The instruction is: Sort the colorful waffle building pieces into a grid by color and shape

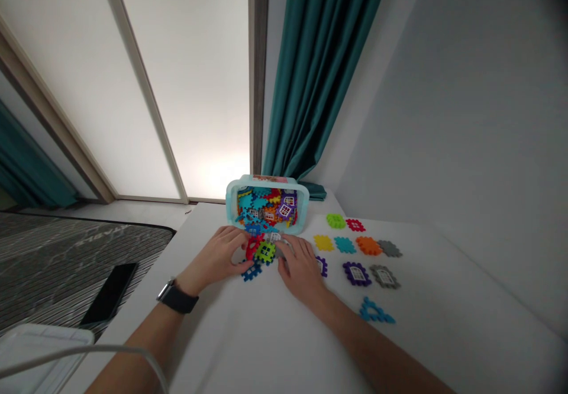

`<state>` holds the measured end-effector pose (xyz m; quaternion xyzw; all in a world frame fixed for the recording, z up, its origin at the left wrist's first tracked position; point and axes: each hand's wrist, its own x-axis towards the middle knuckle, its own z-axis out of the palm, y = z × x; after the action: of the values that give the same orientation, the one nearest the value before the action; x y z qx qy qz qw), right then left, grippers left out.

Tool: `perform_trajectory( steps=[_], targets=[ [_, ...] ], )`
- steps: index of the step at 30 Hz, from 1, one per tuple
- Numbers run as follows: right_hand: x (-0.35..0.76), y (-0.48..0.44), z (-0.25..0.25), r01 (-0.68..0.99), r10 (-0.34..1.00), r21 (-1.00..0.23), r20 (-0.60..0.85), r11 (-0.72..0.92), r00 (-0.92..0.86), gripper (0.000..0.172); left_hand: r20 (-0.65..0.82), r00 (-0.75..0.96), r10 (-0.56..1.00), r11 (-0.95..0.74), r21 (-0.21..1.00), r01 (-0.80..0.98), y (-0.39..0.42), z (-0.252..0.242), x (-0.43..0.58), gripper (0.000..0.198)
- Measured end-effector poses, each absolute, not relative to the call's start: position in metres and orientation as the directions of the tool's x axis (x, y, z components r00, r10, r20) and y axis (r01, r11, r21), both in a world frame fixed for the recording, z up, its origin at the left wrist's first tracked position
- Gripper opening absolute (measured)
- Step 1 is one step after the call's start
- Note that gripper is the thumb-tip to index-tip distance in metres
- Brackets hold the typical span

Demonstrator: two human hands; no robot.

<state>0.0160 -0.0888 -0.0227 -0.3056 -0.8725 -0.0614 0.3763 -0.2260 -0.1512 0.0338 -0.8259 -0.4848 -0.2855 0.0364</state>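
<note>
My left hand (216, 257) rests its fingertips against a red interlocking plastic block (252, 247), beside a lime-green window block (265, 252). A blue block (251, 271) lies below that hand. My right hand (302, 267) closes on a grey block (279, 251), which is mostly hidden by its fingers. Just beyond the hands stands a pale turquoise plastic box (231, 204), tipped and full of mixed blocks. Several sorted blocks lie to the right, including a purple window block (357, 273) and a blue triangular block (376, 312).
The blocks lie on a white table (248, 335) whose right side meets a grey wall (444, 116). A black phone (109, 293) lies on a striped dark surface left of the table. A white cable (75, 352) crosses the lower left. A teal curtain (319, 57) hangs behind.
</note>
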Motion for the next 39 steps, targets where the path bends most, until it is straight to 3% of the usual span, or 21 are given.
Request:
perform_trajectory(
  steps=[6, 11, 15, 21, 31, 39],
  targets=[
    [0.016, -0.092, -0.017, 0.466, 0.334, -0.11, 0.838, 0.878, -0.432, 0.025, 0.612, 0.498, 0.615, -0.658, 0.05, 0.751, -0.156, 0.034, -0.197, 0.013],
    [0.02, -0.09, -0.018, 0.389, 0.31, -0.122, 0.829, 0.913, -0.466, 0.021, 0.585, 0.544, 0.601, -0.686, 0.029, 0.727, -0.157, 0.032, -0.189, 0.008],
    [0.022, -0.088, -0.019, 0.364, 0.304, -0.127, 0.821, 0.923, -0.483, 0.021, 0.566, 0.497, 0.657, -0.668, 0.133, 0.732, -0.155, 0.025, -0.193, 0.015],
    [0.022, -0.088, -0.018, 0.358, 0.308, -0.138, 0.823, 0.923, -0.477, 0.021, 0.572, 0.251, 0.781, -0.52, 0.372, 0.769, -0.152, 0.016, -0.211, 0.028],
    [0.021, -0.085, -0.02, 0.379, 0.402, -0.251, 0.825, 0.891, -0.397, 0.02, 0.574, 0.276, 0.771, -0.54, 0.36, 0.761, -0.151, 0.011, -0.202, 0.016],
    [0.022, -0.085, -0.022, 0.36, 0.412, -0.277, 0.827, 0.891, -0.382, 0.018, 0.568, 0.197, 0.799, -0.531, 0.512, 0.676, -0.155, 0.014, -0.196, 0.017]
  ],
)
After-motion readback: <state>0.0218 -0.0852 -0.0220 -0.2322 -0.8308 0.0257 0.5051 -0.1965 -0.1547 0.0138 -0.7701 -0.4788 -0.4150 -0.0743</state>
